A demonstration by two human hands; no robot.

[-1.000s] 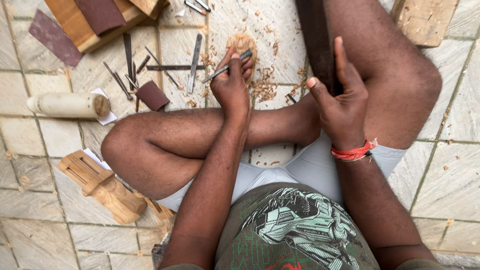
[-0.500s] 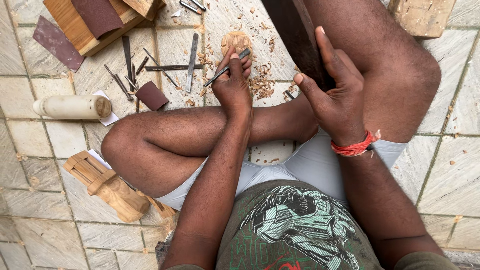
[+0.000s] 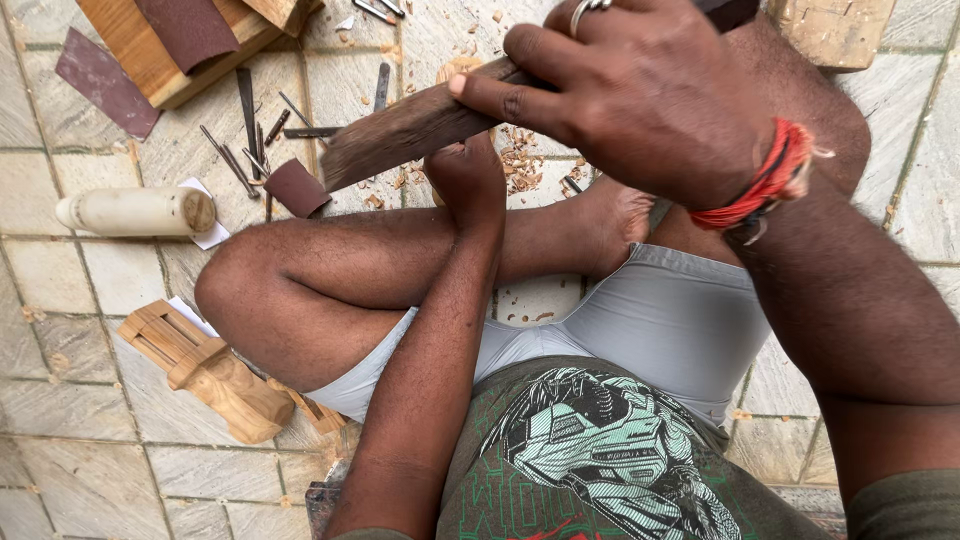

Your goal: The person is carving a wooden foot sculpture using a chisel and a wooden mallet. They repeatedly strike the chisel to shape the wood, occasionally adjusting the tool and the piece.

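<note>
Since a moment ago, the right hand (image 3: 640,95) has lifted the dark wooden bar (image 3: 420,125) up high, so it now looks big and close to the camera. Its grip is shut tight around the bar, fingers wrapped over the top, and the bar's far end sticks out to the left above the other hand. A ring sits on one finger and a red thread band (image 3: 765,185) is tied at the wrist.

Lower down, the left hand (image 3: 465,175) has stayed on the floor in front of the crossed legs. It is curled into a fist, but the bar hides the front of it, so I cannot tell what its grip holds. Wood chips (image 3: 520,165) lie all around it on the stone floor (image 3: 80,290).

Nearby on the left lie thin metal carving tools (image 3: 245,125), a small dark brown piece of sandpaper (image 3: 296,187), and a pale round wooden roller (image 3: 135,211). A carved light wood piece (image 3: 205,365) rests beside the left knee. Wooden blocks (image 3: 170,45) with more sandpaper on them sit at the top left.
</note>
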